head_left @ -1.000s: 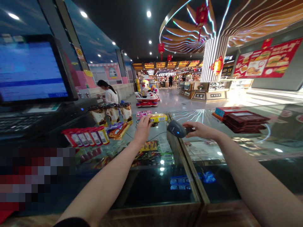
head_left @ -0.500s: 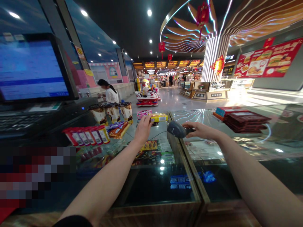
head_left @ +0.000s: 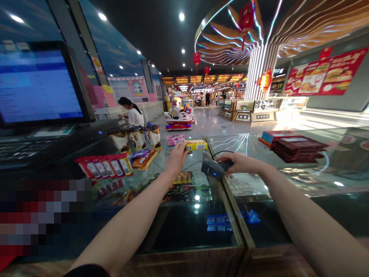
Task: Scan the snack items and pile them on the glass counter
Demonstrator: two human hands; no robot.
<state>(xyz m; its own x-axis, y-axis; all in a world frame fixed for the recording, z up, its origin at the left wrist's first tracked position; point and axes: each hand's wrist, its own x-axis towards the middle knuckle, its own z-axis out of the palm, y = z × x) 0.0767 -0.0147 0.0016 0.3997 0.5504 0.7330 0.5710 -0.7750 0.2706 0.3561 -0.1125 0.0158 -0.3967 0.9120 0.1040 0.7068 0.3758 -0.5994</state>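
Note:
My left hand (head_left: 176, 157) reaches out over the glass counter (head_left: 187, 227) and grips one end of a small yellow box (head_left: 197, 145), held flat above the glass. My right hand (head_left: 241, 163) is closed on the handle of a dark barcode scanner (head_left: 211, 169). The scanner's head tilts down towards the counter, just right of and below the yellow box, with a blue light on it. A thin black cable (head_left: 221, 153) loops from the scanner behind my right hand.
A till screen (head_left: 37, 86) and keyboard (head_left: 20, 148) stand at the left. Red snack packs (head_left: 105, 166), orange packets (head_left: 144, 157), ice-cream cups (head_left: 135, 137) and a pink box (head_left: 175, 139) lie on the counter. Dark red cartons (head_left: 296, 148) are stacked at the right. A person in white (head_left: 133, 113) stands beyond.
My right hand has lowered the scanner and tipped its head down towards the glass. The yellow box has shifted slightly right. The screen display has changed.

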